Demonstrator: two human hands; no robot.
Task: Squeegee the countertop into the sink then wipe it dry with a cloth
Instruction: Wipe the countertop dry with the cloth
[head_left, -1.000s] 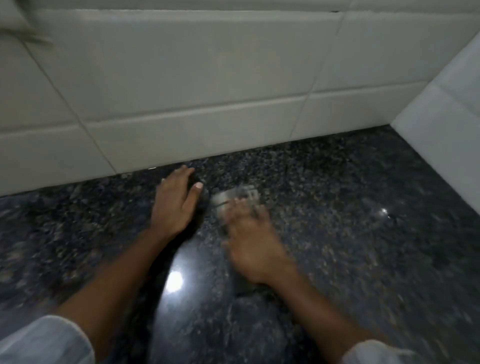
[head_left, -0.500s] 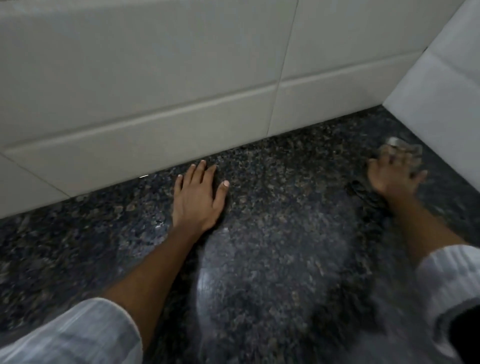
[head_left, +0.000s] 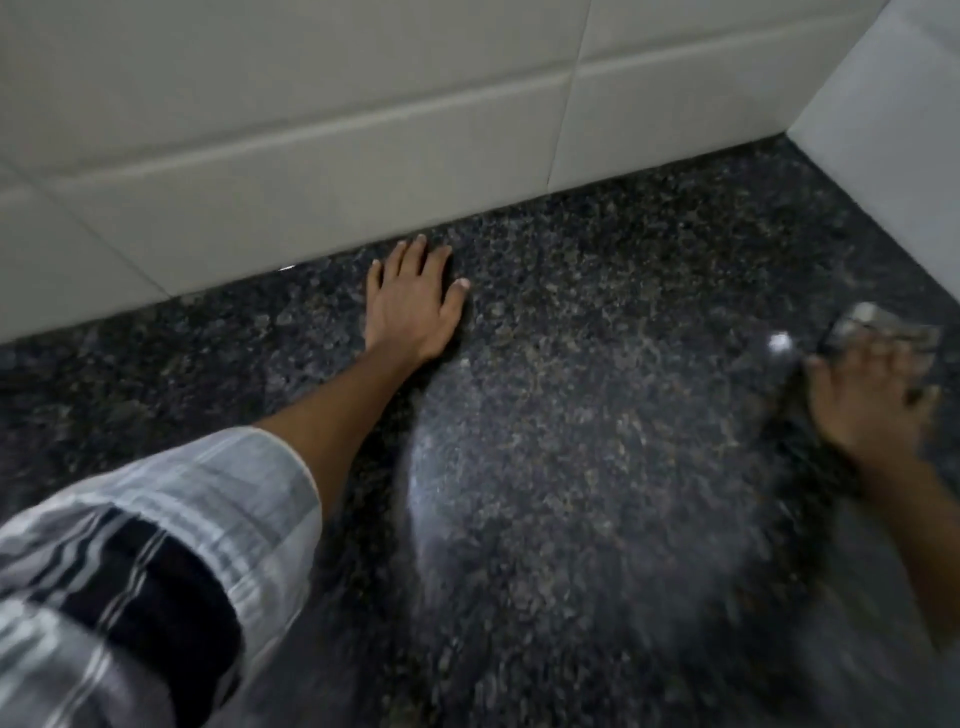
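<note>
A dark speckled granite countertop (head_left: 597, 441) fills the head view, with a pale sheen across its middle. My left hand (head_left: 410, 306) lies flat on it, fingers spread, close to the back wall. At the far right my right hand (head_left: 862, 405) bears down on a small grey cloth (head_left: 878, 319), fingers bent over it; hand and cloth are motion-blurred. Only the cloth's far edge shows beyond the fingertips. Neither a squeegee nor a sink is in view.
White tiled wall (head_left: 311, 130) runs along the back of the counter. A second white wall (head_left: 893, 130) closes the right side and forms a corner just beyond the cloth. My striped sleeve (head_left: 156, 545) covers the lower left.
My right hand swept the cloth from beside my left hand out to the far right, then drew it a little nearer. My left hand stayed flat in place.
</note>
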